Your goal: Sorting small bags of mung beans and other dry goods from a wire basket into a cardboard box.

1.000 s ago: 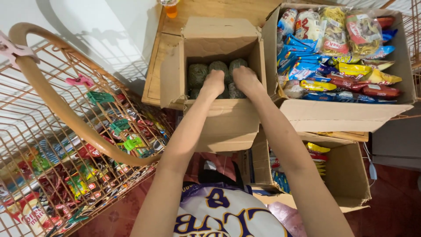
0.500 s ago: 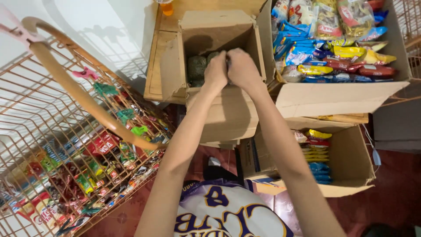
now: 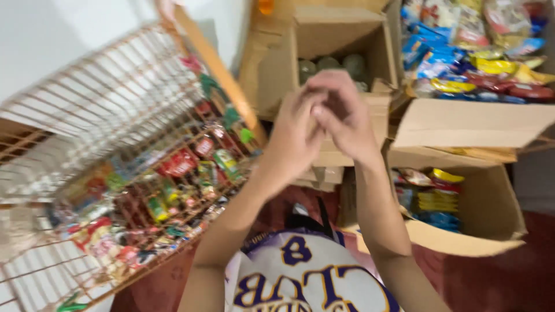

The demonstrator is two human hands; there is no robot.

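Observation:
My left hand (image 3: 296, 126) and my right hand (image 3: 342, 115) are pressed together in front of an open cardboard box (image 3: 341, 29). Motion blur hides whether anything lies between the palms. Inside the box, behind my fingers, stand several round grey-green can tops (image 3: 332, 63). Both hands are above the box's near wall, outside the opening.
A copper wire rack (image 3: 115, 110) full of small colourful snack packets (image 3: 173, 167) fills the left. At upper right, another carton (image 3: 474, 124) holds bright snack bags (image 3: 474, 46). Below it, a third carton (image 3: 491, 214) holds more packets (image 3: 433, 196). The floor is red.
Both hands have come out of the can box and drawn together toward me. The view has swung left, bringing the wire rack closer to the middle.

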